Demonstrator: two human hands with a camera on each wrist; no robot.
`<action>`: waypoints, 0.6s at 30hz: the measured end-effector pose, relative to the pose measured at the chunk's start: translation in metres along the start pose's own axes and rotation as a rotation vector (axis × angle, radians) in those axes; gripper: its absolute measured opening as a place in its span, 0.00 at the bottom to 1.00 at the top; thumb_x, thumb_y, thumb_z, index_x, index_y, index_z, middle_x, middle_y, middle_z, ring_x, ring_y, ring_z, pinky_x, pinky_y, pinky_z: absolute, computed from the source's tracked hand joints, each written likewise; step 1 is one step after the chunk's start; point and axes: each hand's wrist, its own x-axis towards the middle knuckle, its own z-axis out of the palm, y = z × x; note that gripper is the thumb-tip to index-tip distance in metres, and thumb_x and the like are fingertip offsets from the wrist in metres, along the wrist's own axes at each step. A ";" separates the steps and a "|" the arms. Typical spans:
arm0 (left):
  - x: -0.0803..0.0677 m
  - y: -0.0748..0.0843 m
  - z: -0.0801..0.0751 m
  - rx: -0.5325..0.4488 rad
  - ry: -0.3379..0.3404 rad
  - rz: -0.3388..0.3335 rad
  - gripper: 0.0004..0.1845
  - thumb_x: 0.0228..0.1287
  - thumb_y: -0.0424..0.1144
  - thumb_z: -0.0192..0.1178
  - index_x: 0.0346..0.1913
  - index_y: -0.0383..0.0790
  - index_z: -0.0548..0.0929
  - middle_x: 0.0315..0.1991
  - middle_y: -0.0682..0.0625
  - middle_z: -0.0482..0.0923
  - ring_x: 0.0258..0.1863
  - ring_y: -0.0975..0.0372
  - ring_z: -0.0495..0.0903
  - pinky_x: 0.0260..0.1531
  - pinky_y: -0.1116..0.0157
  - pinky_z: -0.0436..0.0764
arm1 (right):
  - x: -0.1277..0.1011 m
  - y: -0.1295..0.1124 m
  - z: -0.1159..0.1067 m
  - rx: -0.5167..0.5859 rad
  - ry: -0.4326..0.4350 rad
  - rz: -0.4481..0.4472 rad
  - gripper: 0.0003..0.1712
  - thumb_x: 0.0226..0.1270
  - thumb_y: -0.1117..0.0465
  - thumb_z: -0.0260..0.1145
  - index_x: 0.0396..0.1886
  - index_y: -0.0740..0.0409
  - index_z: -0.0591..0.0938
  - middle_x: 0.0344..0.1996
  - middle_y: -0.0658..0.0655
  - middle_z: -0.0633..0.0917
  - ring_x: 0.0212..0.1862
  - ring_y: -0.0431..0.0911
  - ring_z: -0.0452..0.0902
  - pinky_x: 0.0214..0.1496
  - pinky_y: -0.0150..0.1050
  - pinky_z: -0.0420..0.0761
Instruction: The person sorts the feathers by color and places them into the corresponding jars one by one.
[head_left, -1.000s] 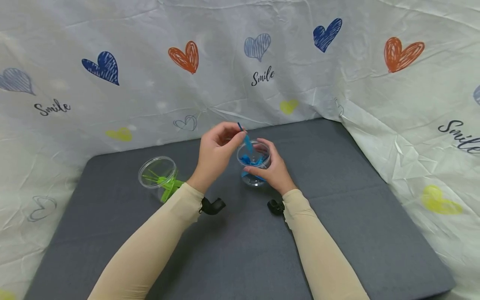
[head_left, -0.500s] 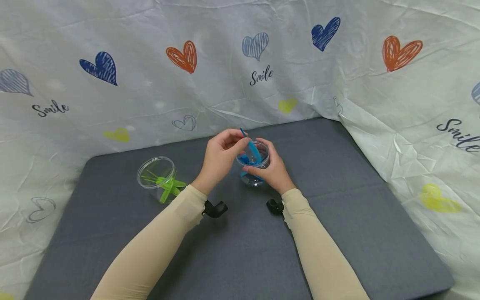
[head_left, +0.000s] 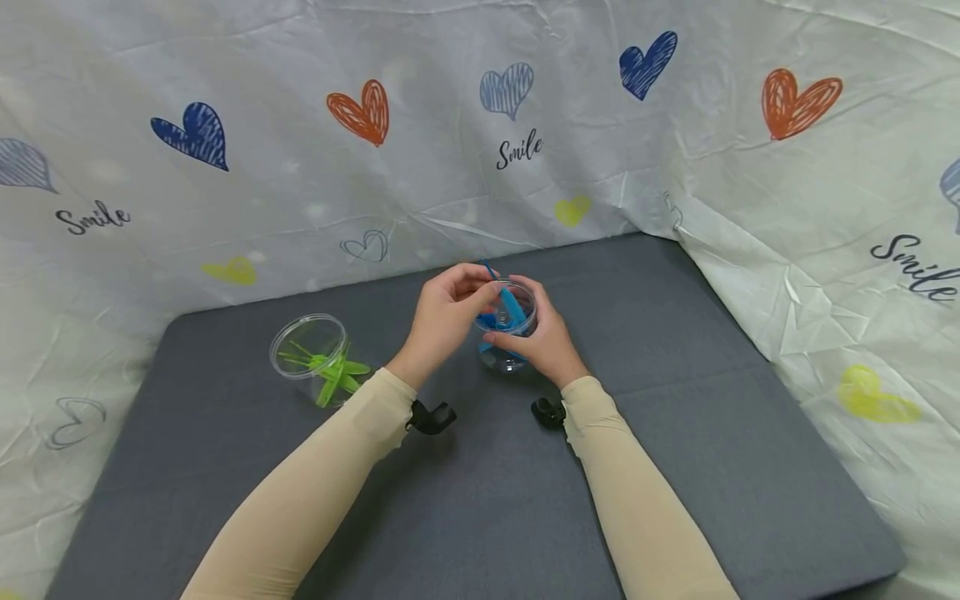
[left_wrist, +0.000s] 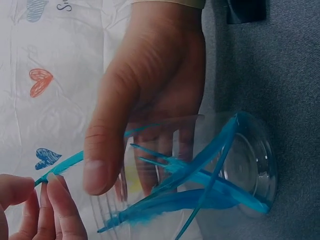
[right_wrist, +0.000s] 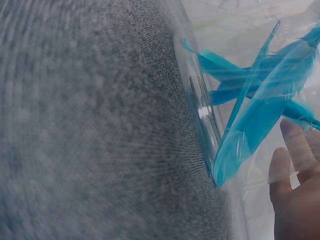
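The left hand [head_left: 442, 321] pinches the quill of a blue feather [head_left: 513, 305] whose vane dips into a clear plastic cup [head_left: 507, 333]. The right hand [head_left: 546, 342] wraps its fingers around that cup, which stands on the grey mat [head_left: 675, 450] toward its far edge and holds more blue feathers. Well apart, nearer the mat's left edge, a second clear cup [head_left: 311, 354] holds green feathers [head_left: 333, 375].
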 end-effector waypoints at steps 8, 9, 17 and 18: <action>-0.001 -0.002 0.001 0.062 -0.019 -0.014 0.14 0.80 0.43 0.66 0.60 0.41 0.87 0.53 0.41 0.89 0.51 0.47 0.91 0.58 0.46 0.90 | 0.001 -0.003 0.002 0.024 -0.014 -0.004 0.52 0.65 0.46 0.83 0.83 0.31 0.64 0.77 0.47 0.75 0.77 0.48 0.71 0.79 0.56 0.75; -0.002 -0.003 0.001 0.077 -0.018 -0.012 0.15 0.80 0.43 0.66 0.61 0.41 0.87 0.54 0.42 0.89 0.51 0.49 0.91 0.58 0.46 0.90 | 0.000 -0.004 0.002 0.030 -0.014 -0.006 0.52 0.65 0.47 0.83 0.82 0.30 0.64 0.76 0.47 0.75 0.77 0.47 0.71 0.80 0.56 0.74; -0.006 -0.003 -0.003 0.151 0.017 0.012 0.16 0.80 0.44 0.65 0.63 0.42 0.87 0.56 0.49 0.89 0.51 0.55 0.91 0.55 0.57 0.91 | -0.001 -0.002 0.000 0.017 -0.007 -0.017 0.52 0.65 0.47 0.83 0.83 0.31 0.64 0.76 0.47 0.76 0.78 0.44 0.70 0.82 0.55 0.72; -0.006 -0.003 -0.003 0.150 0.022 0.016 0.16 0.80 0.44 0.65 0.63 0.42 0.87 0.56 0.49 0.89 0.51 0.54 0.91 0.55 0.59 0.91 | -0.001 -0.002 0.000 0.015 -0.006 -0.017 0.52 0.65 0.47 0.83 0.83 0.31 0.64 0.76 0.47 0.77 0.78 0.43 0.70 0.82 0.55 0.72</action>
